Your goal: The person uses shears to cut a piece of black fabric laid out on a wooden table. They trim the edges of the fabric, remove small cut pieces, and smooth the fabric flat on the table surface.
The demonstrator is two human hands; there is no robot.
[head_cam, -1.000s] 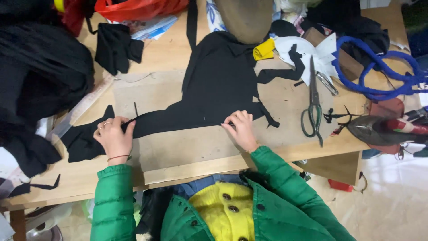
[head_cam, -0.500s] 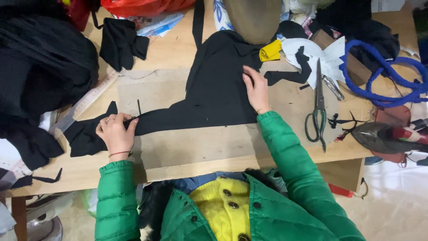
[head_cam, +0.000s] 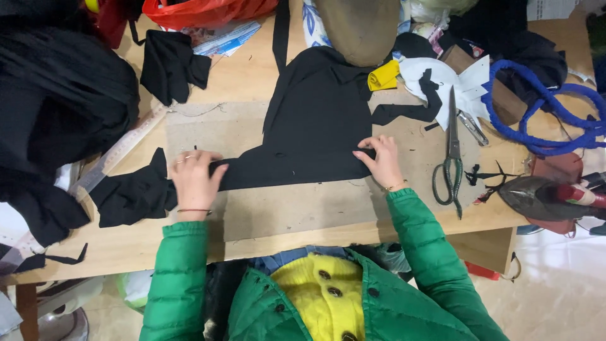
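Note:
A cut piece of black fabric (head_cam: 315, 126) lies spread on a brown cardboard sheet (head_cam: 297, 211) on the wooden table (head_cam: 240, 76). My left hand (head_cam: 194, 182) rests flat with fingers spread on the fabric's narrow left strip, beside a bunched black end (head_cam: 129, 196). My right hand (head_cam: 380, 163) presses its fingertips on the fabric's lower right edge. Both arms wear green puffy sleeves.
Green-handled scissors (head_cam: 449, 161) lie right of my right hand. An iron (head_cam: 546, 196) and blue cord (head_cam: 549, 110) are at the far right. A heap of black cloth (head_cam: 57, 107), a ruler (head_cam: 120, 155), a red bag (head_cam: 202, 11) and a yellow scrap (head_cam: 383, 77) surround the work.
My right hand came back down from the upper fabric to its lower right edge. My left hand went from pinching the strip to lying flat on it, a little further right.

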